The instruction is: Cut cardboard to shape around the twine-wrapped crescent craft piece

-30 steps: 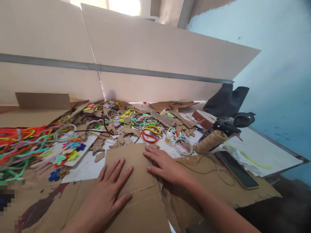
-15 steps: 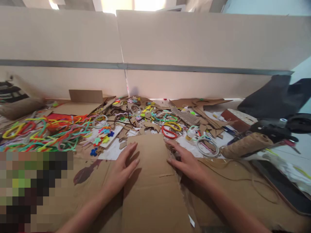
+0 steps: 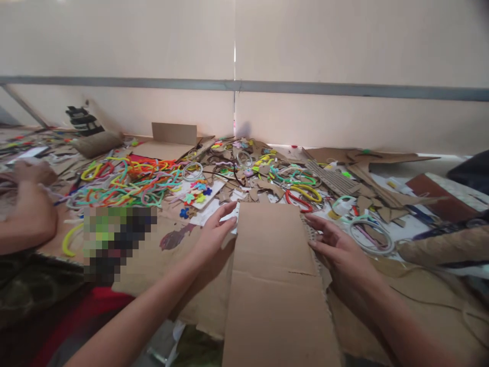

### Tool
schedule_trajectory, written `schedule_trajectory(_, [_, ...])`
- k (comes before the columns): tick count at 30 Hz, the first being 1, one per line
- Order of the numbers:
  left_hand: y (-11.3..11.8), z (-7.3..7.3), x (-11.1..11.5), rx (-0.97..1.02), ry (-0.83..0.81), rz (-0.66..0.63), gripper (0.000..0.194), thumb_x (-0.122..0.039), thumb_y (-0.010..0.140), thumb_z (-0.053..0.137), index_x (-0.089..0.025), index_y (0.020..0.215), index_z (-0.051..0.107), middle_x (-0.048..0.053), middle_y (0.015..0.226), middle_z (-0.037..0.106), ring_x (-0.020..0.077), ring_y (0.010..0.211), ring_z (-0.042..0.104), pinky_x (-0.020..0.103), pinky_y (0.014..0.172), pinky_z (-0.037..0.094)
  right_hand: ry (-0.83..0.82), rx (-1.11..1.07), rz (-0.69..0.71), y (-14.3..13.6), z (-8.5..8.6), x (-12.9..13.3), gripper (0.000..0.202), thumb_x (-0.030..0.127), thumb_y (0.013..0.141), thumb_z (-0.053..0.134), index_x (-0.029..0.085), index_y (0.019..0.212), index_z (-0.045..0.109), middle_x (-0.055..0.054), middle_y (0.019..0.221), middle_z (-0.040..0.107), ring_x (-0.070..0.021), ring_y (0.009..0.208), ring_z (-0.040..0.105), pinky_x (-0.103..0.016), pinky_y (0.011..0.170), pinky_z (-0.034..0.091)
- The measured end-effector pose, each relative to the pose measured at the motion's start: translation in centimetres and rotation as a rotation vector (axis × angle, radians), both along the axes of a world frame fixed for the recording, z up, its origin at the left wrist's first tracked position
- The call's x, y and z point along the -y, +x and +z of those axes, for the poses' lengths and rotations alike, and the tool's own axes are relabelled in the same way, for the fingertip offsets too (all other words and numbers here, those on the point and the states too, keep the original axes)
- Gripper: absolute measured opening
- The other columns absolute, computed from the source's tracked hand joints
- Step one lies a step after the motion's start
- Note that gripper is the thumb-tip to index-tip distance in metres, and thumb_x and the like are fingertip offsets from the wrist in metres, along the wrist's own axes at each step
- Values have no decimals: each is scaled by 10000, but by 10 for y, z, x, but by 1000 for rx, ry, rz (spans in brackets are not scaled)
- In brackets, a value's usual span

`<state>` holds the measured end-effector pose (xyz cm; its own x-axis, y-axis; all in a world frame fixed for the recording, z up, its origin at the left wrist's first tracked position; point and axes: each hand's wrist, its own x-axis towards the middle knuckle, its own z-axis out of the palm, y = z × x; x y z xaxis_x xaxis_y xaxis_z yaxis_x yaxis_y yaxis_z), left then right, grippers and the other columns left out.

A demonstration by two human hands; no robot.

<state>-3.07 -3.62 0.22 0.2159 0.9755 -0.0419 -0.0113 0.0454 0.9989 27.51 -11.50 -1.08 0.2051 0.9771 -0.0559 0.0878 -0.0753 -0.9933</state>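
A long brown cardboard piece point(image 3: 275, 239) lies in front of me, creased across its middle with a short tear near the right side. Its right edge is ragged and shows corrugation. My left hand point(image 3: 216, 232) is beside its upper left edge, thumb and fingers apart, fingertips very close to the edge. On the other side, my right hand point(image 3: 338, 247) has its fingers spread, fingertips at the ragged edge. Neither hand is closed round the cardboard. Whether the fingertips press on it, I cannot tell.
Colourful pipe cleaners point(image 3: 130, 183), felt flowers point(image 3: 198, 193) and cardboard scraps point(image 3: 263, 188) cover the table behind. A glue bottle point(image 3: 342, 206), a wire coil point(image 3: 371, 237) and a twine roll point(image 3: 443, 244) are at right. Another person's arm point(image 3: 30, 209) rests at far left.
The view has turned left, bringing the other person's arm in. My left fingers have moved off the cardboard's face to its left edge. My right hand stays by the right edge.
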Motion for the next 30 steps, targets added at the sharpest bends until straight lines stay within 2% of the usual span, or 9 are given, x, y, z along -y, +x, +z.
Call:
schedule_trajectory(4, [1,9,-20,-275,157,-118,487,-350,922,612,-254,1399,630,106,1533,572,288,1420,509,458,1192,375,-70,15,-26,3,7,4,683,287,626,849,281,1289,681,-73,1367,683,-312,1191,618,-385,931,470])
schedule_trajectory(7, [11,11,-39,-416,271,-269,506,-392,947,554,-240,1426,611,112,1506,600,284,1371,561,434,1168,400,-155,-66,-36,3,14,9,769,282,564,855,292,1310,671,-81,1400,678,-360,1302,584,-430,1003,459])
schedule_trajectory(12, [38,-1,-75,-522,367,-473,383,-400,974,476,-250,1166,771,69,1336,730,272,1251,644,388,1119,429,-187,-101,-118,2,21,24,632,264,561,823,288,1189,761,-88,1421,675,-393,1386,532,-459,1027,480])
schedule_trajectory(17, [55,-10,-107,-505,366,-427,238,-365,923,593,-257,1002,790,54,1352,721,294,1373,538,507,1257,133,-207,-190,-117,4,22,33,737,237,569,830,312,1293,714,-81,1386,702,-362,1250,653,-436,952,534])
schedule_trajectory(19, [56,-10,-111,-472,354,-378,223,-330,906,615,-236,1009,789,84,1382,700,301,1419,489,504,1261,89,-201,-218,-103,5,23,33,799,242,607,818,326,1382,647,-78,1368,714,-338,1210,684,-425,948,540])
schedule_trajectory(22, [56,-6,-103,-387,316,-295,291,-344,924,598,-212,1117,771,122,1404,677,304,1422,472,469,1247,174,-206,-234,-76,4,26,27,874,229,612,810,316,1450,577,-90,1334,735,-337,1155,716,-427,929,553])
schedule_trajectory(25, [52,0,-87,-268,223,-219,428,-395,952,553,-204,1310,687,132,1462,625,291,1364,517,429,1164,345,-184,-291,-99,-1,31,16,932,208,591,808,333,1472,533,-80,1326,741,-336,1134,728,-436,929,560])
schedule_trajectory(28, [47,5,-73,-149,84,-218,526,-449,964,498,-215,1423,603,127,1385,667,255,1163,651,372,939,518,-150,-349,-92,-10,30,4,948,187,588,778,341,1484,509,-73,1292,753,-345,1114,737,-464,922,572])
schedule_trajectory(30, [43,8,-66,-38,-8,-271,558,-478,952,507,-241,1452,580,109,1279,715,220,1012,699,319,804,546,-148,-329,-88,-16,25,-2,911,188,606,746,339,1476,522,-69,1283,754,-344,1104,740,-460,894,584])
